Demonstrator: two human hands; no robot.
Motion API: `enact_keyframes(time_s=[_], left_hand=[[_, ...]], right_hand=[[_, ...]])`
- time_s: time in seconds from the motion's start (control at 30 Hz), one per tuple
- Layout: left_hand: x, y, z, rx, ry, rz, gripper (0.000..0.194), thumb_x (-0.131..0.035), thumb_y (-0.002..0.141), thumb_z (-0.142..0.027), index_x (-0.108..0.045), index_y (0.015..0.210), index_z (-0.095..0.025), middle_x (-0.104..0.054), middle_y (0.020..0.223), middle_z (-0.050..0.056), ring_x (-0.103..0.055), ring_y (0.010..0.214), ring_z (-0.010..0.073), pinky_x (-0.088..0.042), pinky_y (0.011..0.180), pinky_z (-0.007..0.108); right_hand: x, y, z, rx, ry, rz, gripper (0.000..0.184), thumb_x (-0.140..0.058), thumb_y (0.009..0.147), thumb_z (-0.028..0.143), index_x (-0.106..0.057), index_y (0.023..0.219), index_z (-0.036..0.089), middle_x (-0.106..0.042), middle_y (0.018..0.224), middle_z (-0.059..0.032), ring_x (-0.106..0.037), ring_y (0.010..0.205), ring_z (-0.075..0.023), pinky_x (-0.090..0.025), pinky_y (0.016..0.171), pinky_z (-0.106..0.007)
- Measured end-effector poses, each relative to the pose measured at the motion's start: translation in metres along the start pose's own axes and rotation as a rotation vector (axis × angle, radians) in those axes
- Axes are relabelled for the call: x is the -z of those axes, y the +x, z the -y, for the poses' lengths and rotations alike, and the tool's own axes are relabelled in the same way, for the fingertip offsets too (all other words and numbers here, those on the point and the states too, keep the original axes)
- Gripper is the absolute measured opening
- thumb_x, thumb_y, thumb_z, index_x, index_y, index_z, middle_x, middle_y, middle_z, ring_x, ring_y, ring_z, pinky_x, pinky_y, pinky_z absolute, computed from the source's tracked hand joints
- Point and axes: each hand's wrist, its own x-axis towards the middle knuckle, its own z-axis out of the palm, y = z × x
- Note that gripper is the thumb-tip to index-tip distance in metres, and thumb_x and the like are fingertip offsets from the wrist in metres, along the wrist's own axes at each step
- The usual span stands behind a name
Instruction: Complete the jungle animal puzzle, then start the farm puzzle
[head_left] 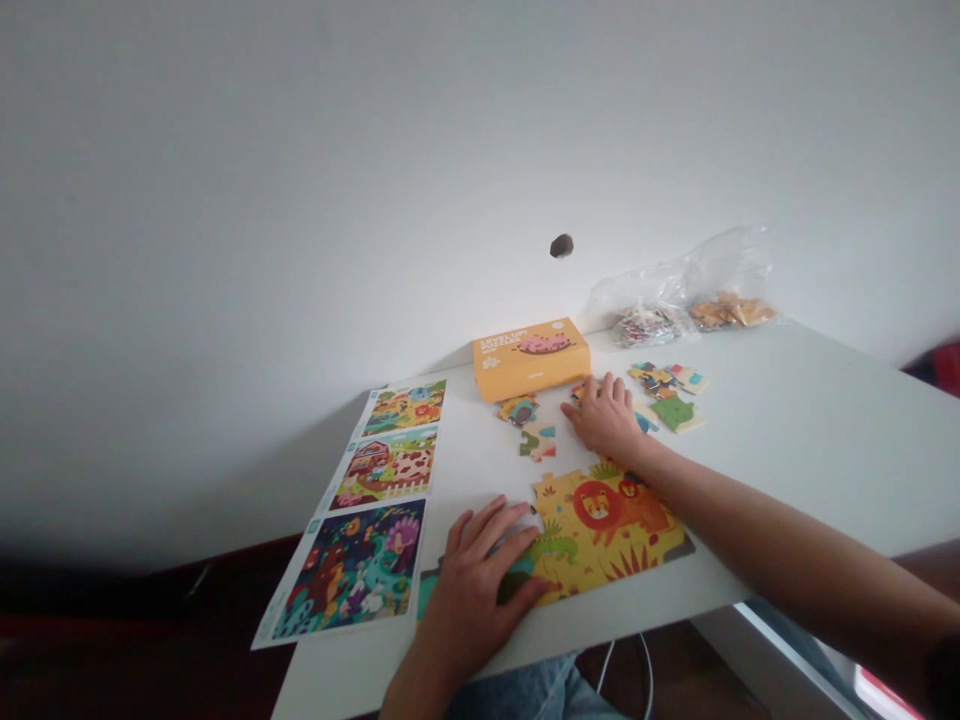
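My left hand (pixel 480 570) lies flat with fingers spread over the left end of a partly joined jigsaw puzzle (pixel 600 530) that shows a lion, a cub and a green crocodile. Farther back, my right hand (pixel 606 415) rests on loose puzzle pieces beside the orange box, its fingers apart; the pieces below it are partly hidden. Left of that hand lie a piece with a grey shape (pixel 519 409) and a pale piece with green and red (pixel 538 441). To its right are a green piece (pixel 676 412) and several patterned pieces (pixel 651 379).
An orange puzzle box (pixel 532 360) stands against the wall. Two clear bags of pieces, one whitish (pixel 646 325) and one orange-brown (pixel 729 310), sit at the back right. A sheet with three printed pictures (pixel 386 470) overhangs the left edge of the white table (pixel 787 440).
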Motion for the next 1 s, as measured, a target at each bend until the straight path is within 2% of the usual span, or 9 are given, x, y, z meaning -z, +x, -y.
enact_keyframes(time_s=[0.1, 0.2, 0.3, 0.37, 0.5, 0.67, 0.8, 0.87, 1.0], left_hand=[[-0.001, 0.000, 0.001, -0.012, 0.008, -0.008, 0.040, -0.053, 0.094, -0.050, -0.059, 0.130, -0.033, -0.050, 0.148, 0.001, -0.039, 0.140, 0.0295, -0.036, 0.112, 0.057], [-0.002, -0.001, 0.002, -0.017, 0.024, -0.009, 0.040, -0.052, 0.094, -0.050, -0.059, 0.130, -0.033, -0.049, 0.148, 0.000, -0.039, 0.140, 0.0294, -0.036, 0.112, 0.057], [-0.003, -0.001, 0.002, -0.020, 0.041, -0.003, 0.040, -0.050, 0.095, -0.050, -0.058, 0.132, -0.034, -0.049, 0.149, -0.001, -0.039, 0.140, 0.0295, -0.037, 0.111, 0.059], [-0.003, -0.001, 0.002, -0.028, 0.050, -0.002, 0.041, -0.050, 0.096, -0.050, -0.056, 0.134, -0.036, -0.048, 0.149, -0.001, -0.039, 0.140, 0.0294, -0.037, 0.110, 0.060], [-0.002, -0.001, 0.001, -0.044, 0.060, -0.006, 0.042, -0.050, 0.096, -0.050, -0.056, 0.135, -0.037, -0.048, 0.149, 0.000, -0.039, 0.140, 0.0297, -0.039, 0.110, 0.060], [-0.003, 0.000, 0.000, -0.068, 0.064, -0.037, 0.042, -0.053, 0.094, -0.050, -0.058, 0.134, -0.037, -0.045, 0.151, 0.004, -0.038, 0.141, 0.0316, -0.040, 0.109, 0.059], [-0.004, 0.001, -0.001, -0.073, 0.064, -0.056, 0.043, -0.055, 0.093, -0.050, -0.058, 0.134, -0.037, -0.044, 0.151, 0.006, -0.039, 0.140, 0.0323, -0.041, 0.108, 0.059], [-0.004, 0.002, -0.002, -0.073, 0.067, -0.059, 0.043, -0.055, 0.093, -0.050, -0.059, 0.133, -0.037, -0.045, 0.150, 0.006, -0.040, 0.139, 0.0321, -0.042, 0.108, 0.059], [-0.005, 0.002, -0.001, -0.082, 0.079, -0.078, 0.042, -0.056, 0.093, -0.049, -0.059, 0.133, -0.037, -0.047, 0.149, 0.007, -0.041, 0.138, 0.0322, -0.043, 0.107, 0.059]], right_hand=[[-0.003, -0.008, 0.009, 0.221, 0.089, 0.093, 0.065, -0.038, 0.098, 0.039, -0.027, 0.148, -0.001, -0.025, 0.154, -0.0302, -0.023, 0.143, -0.0420, -0.026, 0.111, -0.053], [0.003, -0.006, 0.010, 0.346, 0.148, 0.108, 0.057, -0.039, 0.096, 0.027, -0.030, 0.147, 0.004, -0.035, 0.151, -0.0225, -0.031, 0.141, -0.0331, -0.029, 0.113, -0.046], [0.010, -0.003, 0.003, 0.206, 0.057, 0.029, 0.047, -0.041, 0.091, 0.020, -0.043, 0.136, 0.006, -0.049, 0.138, -0.0216, -0.040, 0.132, -0.0347, -0.030, 0.111, -0.052], [0.012, -0.003, -0.004, 0.149, -0.020, 0.059, 0.043, -0.045, 0.089, 0.018, -0.049, 0.130, 0.007, -0.053, 0.133, -0.0220, -0.042, 0.129, -0.0377, -0.031, 0.108, -0.056], [0.012, -0.005, -0.008, 0.253, -0.015, 0.185, 0.032, -0.046, 0.093, 0.023, -0.057, 0.122, 0.016, -0.056, 0.134, -0.0159, -0.045, 0.129, -0.0335, -0.039, 0.103, -0.046], [0.022, 0.000, -0.003, 0.300, 0.062, 0.176, 0.030, -0.055, 0.091, 0.035, -0.061, 0.115, 0.019, -0.066, 0.118, -0.0107, -0.058, 0.114, -0.0268, -0.042, 0.096, -0.035], [0.030, 0.006, -0.014, 0.119, -0.028, 0.065, 0.031, -0.049, 0.093, 0.032, -0.061, 0.117, 0.017, -0.066, 0.117, -0.0143, -0.057, 0.114, -0.0294, -0.041, 0.095, -0.039], [0.029, 0.006, -0.018, 0.057, -0.083, 0.093, 0.031, -0.049, 0.092, 0.034, -0.063, 0.112, 0.014, -0.066, 0.115, -0.0165, -0.057, 0.112, -0.0315, -0.041, 0.094, -0.041], [0.021, -0.003, -0.007, 0.229, -0.022, 0.181, 0.029, -0.048, 0.093, 0.032, -0.064, 0.112, 0.017, -0.066, 0.117, -0.0129, -0.056, 0.115, -0.0287, -0.041, 0.097, -0.039]])
